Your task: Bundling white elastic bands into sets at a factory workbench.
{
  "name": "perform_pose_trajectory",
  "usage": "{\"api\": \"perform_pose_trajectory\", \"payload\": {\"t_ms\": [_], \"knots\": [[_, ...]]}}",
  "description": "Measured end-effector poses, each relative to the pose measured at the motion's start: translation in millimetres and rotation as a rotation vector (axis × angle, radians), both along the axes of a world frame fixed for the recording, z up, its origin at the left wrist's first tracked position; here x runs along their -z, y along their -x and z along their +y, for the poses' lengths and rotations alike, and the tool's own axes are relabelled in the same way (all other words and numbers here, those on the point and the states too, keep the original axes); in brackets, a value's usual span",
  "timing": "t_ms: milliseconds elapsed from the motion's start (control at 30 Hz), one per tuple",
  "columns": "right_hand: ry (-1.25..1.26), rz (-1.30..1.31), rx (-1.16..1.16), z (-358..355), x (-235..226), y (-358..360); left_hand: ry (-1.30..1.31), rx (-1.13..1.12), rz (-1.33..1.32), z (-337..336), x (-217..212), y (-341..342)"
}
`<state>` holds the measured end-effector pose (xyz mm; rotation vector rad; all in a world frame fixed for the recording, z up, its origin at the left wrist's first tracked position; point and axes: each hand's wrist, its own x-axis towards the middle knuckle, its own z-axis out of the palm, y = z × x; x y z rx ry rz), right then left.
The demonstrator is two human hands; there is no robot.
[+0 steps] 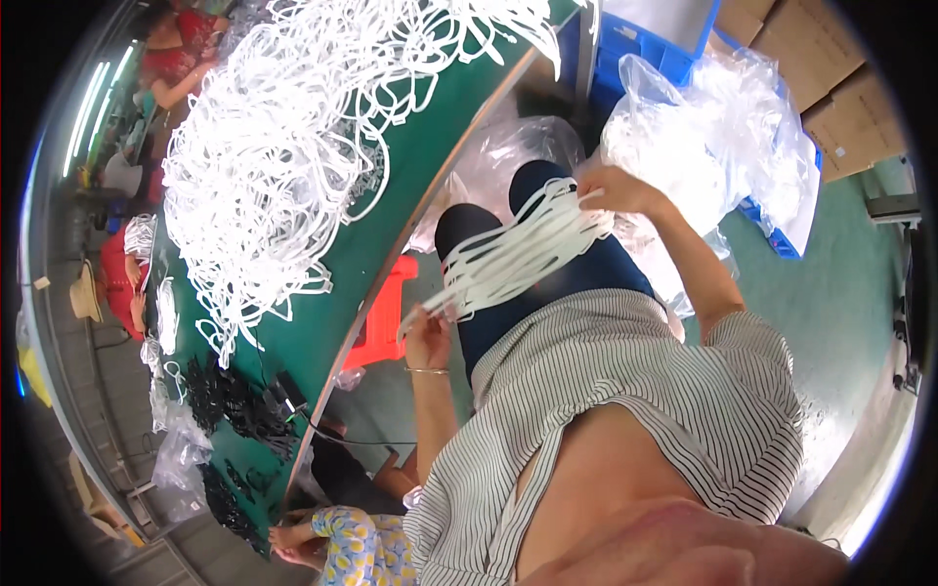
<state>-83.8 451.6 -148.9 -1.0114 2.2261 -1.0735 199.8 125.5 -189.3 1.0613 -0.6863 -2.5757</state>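
Note:
A bundle of white cables [523, 249] stretches across my lap, between my two hands. My left hand [430, 339], with a bangle at its wrist, is closed on the bundle's near-left end, fingers pinched together. At the far-right end, my right hand [618, 190] grips the looped cables with bent fingers. Beyond my left hand, a big tangled heap of similar white cables [274, 166] covers much of the green table [366, 259]. Some strands hang over the table's edge at the far end.
A red stool [386, 317] stands under the table's edge. Black cable bundles [230, 405] lie at the table's near end, beside a co-worker in a patterned sleeve [362, 537]. Clear plastic bags [674, 137], blue crates [650, 44] and cardboard boxes [811, 59] stand at the right.

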Motion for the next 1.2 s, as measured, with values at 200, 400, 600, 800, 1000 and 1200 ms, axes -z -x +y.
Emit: {"api": "perform_pose_trajectory", "payload": {"t_ms": [200,400,600,800,1000,1200], "knots": [[0.148,0.210,0.114,-17.6,-16.0,22.7,-0.191,0.096,-0.181,-26.6,63.4,-42.7],[0.269,0.500,0.590,-65.1,-74.8,159.5,0.234,0.035,-0.642,-33.9,69.7,-45.1],[0.068,0.955,0.724,-121.5,-98.3,270.0,0.618,0.087,-0.361,-0.2,0.8,18.7],[0.444,0.519,0.707,-113.9,-107.3,256.0,0.935,0.367,0.022,45.1,-69.3,99.4],[0.763,0.067,0.509,-74.8,-111.5,157.2,0.918,0.646,0.335,77.5,-118.7,204.5],[0.822,-0.092,0.450,-51.5,-119.3,47.8,0.227,0.701,0.390,112.7,-143.1,311.2]]}}
